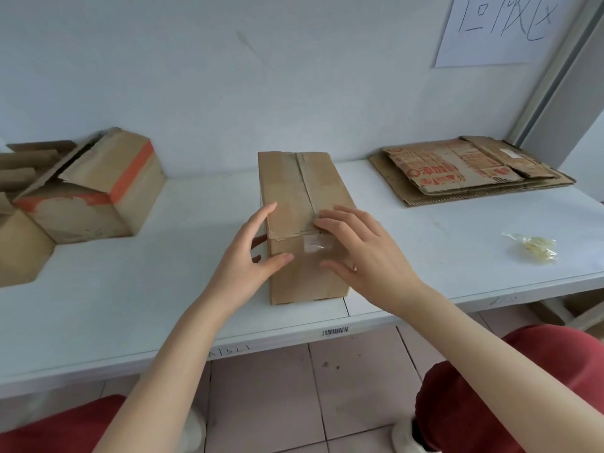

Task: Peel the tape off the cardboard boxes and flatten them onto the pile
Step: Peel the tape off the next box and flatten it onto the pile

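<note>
A tall brown cardboard box [294, 188] stands on the white table [130, 289] in front of me, sealed along its top seam with clear tape [315, 245] that folds down over the near face. My left hand [251, 256] holds the box's near left corner, thumb on the front face and fingers along the left side. My right hand [356, 246] rests on the near top edge, fingertips on the tape end, thumb on the front face. A pile of flattened boxes [464, 168] lies at the back right.
At the left stand several unflattened boxes, one with orange tape [94, 191]. A crumpled wad of peeled tape [532, 246] lies at the right near the table's edge. A paper sign [500, 27] hangs on the wall. My knees in red show below the table.
</note>
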